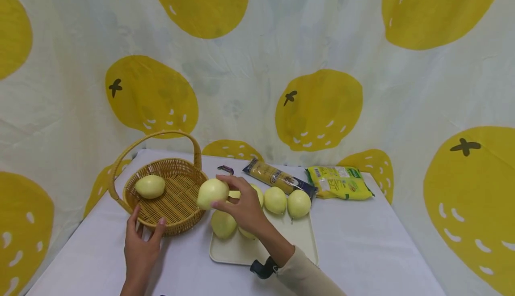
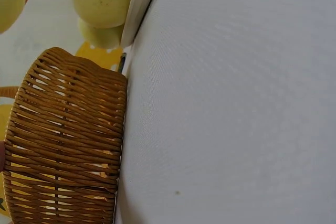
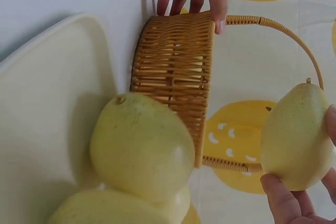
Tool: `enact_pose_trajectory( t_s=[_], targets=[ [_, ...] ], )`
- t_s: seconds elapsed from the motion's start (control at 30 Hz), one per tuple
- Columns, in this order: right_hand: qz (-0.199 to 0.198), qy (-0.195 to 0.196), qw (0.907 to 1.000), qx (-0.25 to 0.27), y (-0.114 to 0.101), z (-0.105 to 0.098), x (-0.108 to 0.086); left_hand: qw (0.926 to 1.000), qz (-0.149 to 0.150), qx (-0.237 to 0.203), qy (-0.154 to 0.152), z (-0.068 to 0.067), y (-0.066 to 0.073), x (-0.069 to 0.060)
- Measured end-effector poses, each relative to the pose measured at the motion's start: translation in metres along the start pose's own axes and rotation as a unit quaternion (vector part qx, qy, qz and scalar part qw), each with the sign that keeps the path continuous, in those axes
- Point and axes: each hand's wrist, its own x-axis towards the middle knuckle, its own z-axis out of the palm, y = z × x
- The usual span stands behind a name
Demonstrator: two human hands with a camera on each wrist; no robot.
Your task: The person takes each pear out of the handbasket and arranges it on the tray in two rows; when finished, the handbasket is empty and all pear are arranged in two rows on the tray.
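Note:
My right hand [image 1: 244, 204] holds a pale yellow pear [image 1: 213, 193] between thumb and fingers, lifted between basket and tray; the pear [image 3: 295, 137] shows its short stem in the right wrist view. With thumb and fingers my left hand [image 1: 141, 247] grips the near rim of a woven wicker basket [image 1: 177, 229]. Inside the basket lies one pear [image 1: 150, 186], at its left side. On the cream tray [image 1: 281, 247] sit several pears, among them a front-left pear [image 1: 223, 224] and a right-hand pear [image 1: 299, 204]; others are partly hidden by my right hand.
The basket's tall arched handle [image 1: 154, 136] stands upright. Behind the tray lie a long pasta packet [image 1: 277, 177], a yellow-green packet [image 1: 339, 183] and a small dark wrapped item [image 1: 225, 169]. A patterned cloth [image 1: 249, 86] hangs behind the white-covered table [image 1: 354, 247].

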Motion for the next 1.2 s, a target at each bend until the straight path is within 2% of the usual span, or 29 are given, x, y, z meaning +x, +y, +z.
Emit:
enact_pose_trajectory(
  t_s=[0.33, 0.57, 0.93, 1.2],
  targets=[
    [0.027, -0.010, 0.9995, -0.010, 0.012, -0.040, -0.026, 1.0000, -0.008, 0.001, -0.003, -0.001, 0.002, -0.001],
    [0.029, -0.013, 0.9990, -0.033, 0.020, -0.070, -0.044, 0.9998, -0.018, -0.005, -0.005, -0.001, 0.002, -0.001],
    [0.070, -0.020, 0.9964, -0.043, 0.039, -0.111, -0.070, 0.9999, -0.010, -0.004, -0.011, -0.002, 0.004, -0.002],
    [0.102, -0.020, 0.9926, -0.063, 0.058, -0.133, -0.082, 0.9999, -0.007, 0.004, -0.010, -0.002, 0.001, 0.000]
  ],
)
